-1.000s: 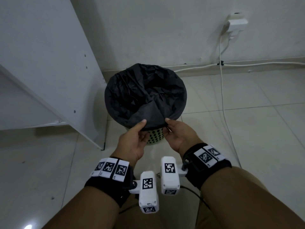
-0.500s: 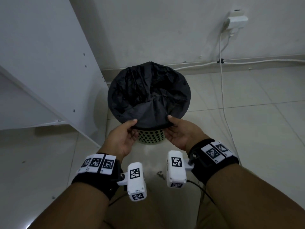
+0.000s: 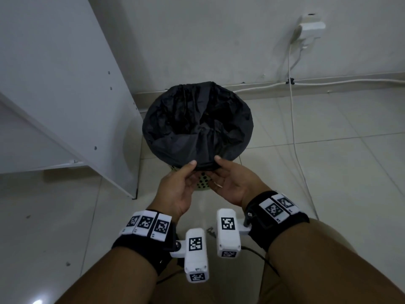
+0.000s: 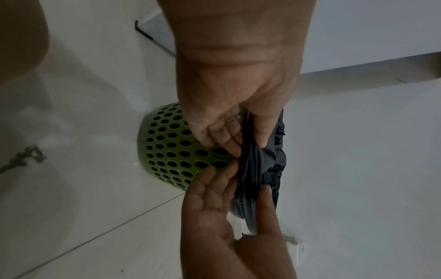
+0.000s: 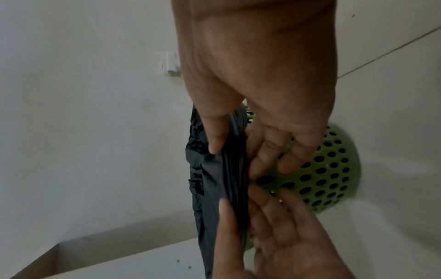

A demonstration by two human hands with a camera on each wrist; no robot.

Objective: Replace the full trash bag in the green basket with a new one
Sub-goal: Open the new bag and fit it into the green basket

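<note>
The green perforated basket point(image 3: 202, 184) stands on the tiled floor, lined with a black trash bag point(image 3: 197, 123) whose edge is folded down over the rim. Both hands are at the near side of that rim. My left hand point(image 3: 192, 172) pinches the folded bag edge, thumb on top and fingers underneath. Close beside it, my right hand point(image 3: 215, 170) pinches the same fold. In the left wrist view the left hand point(image 4: 249, 149) grips bunched black bag point(image 4: 267, 160) against the basket point(image 4: 171, 147). In the right wrist view the right hand point(image 5: 235, 160) does likewise on the bag point(image 5: 214, 181) by the basket point(image 5: 329, 169).
A white cabinet panel point(image 3: 65, 95) stands just left of the basket. A wall socket with an adapter point(image 3: 311, 29) sits at the upper right, and its white cable point(image 3: 293, 128) runs down across the floor right of the basket. My knees fill the bottom edge.
Since half a second ago both hands have slid toward each other along the near rim fold. They still hold the bag edge; the basket has not moved.
</note>
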